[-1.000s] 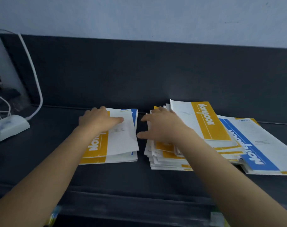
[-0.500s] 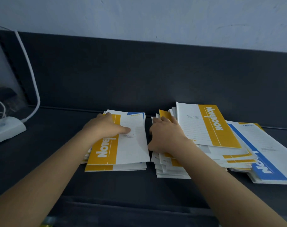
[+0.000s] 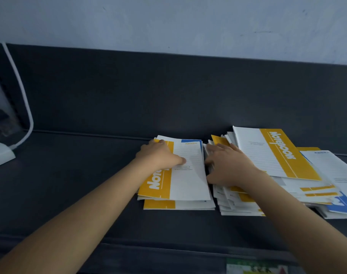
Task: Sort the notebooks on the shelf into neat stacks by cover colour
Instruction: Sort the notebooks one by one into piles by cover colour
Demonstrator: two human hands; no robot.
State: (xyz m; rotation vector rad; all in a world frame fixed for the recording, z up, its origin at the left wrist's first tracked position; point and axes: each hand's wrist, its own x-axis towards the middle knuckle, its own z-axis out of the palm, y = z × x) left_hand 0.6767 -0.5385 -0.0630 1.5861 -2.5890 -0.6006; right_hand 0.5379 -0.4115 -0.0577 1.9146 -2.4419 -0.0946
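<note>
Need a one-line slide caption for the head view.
Left hand rests on a small notebook stack; right hand on the messier yellow-and-blue pile beside it, on a dark shelf.

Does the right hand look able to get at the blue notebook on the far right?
Probably yes. The blue notebook lies uncovered on its right side, nothing between it and the right hand, but the yellow-banded pile overlaps its left edge, so it would likely need sliding out.
</note>
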